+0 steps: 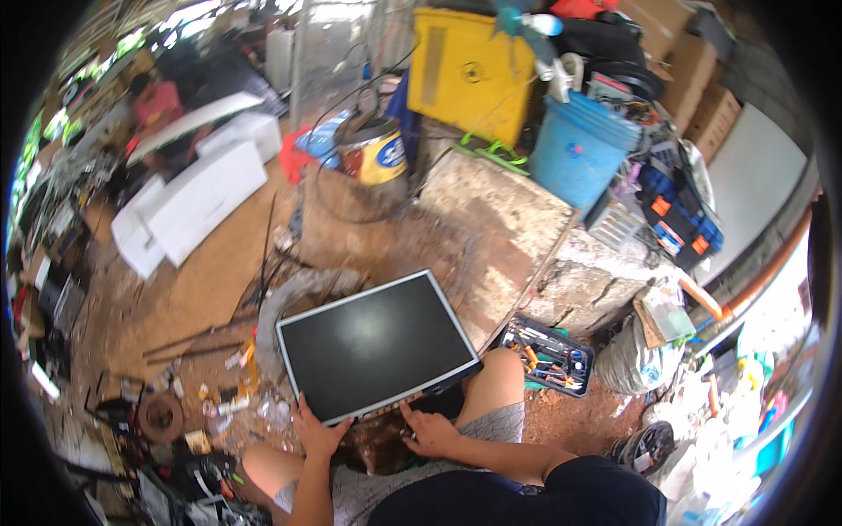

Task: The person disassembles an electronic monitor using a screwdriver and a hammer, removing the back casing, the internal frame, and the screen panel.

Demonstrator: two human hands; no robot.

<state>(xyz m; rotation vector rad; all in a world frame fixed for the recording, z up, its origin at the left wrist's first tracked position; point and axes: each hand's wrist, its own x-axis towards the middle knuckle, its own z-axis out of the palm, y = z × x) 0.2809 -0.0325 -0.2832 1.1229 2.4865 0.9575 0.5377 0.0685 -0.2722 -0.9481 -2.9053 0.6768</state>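
Note:
A flat screen panel (377, 342), dark with a thin silver frame, lies tilted across my lap and reaches forward over a grey rounded rim. My left hand (317, 430) grips its near left corner, thumb along the near edge and fingers at the side. Along that near edge runs a narrow strip with small copper-coloured tabs (386, 408). My right hand (430, 431) is at the strip, fingers apart, one fingertip touching it. What lies under the panel is hidden.
Right of my knee sits a black tool tray (548, 355) with orange-handled tools. A stained board (491, 232) lies ahead, near a blue bucket (583, 149) and a yellow bin (474, 70). White panels (206, 206) stand far left, beside another person (158, 103). Scrap litters the ground.

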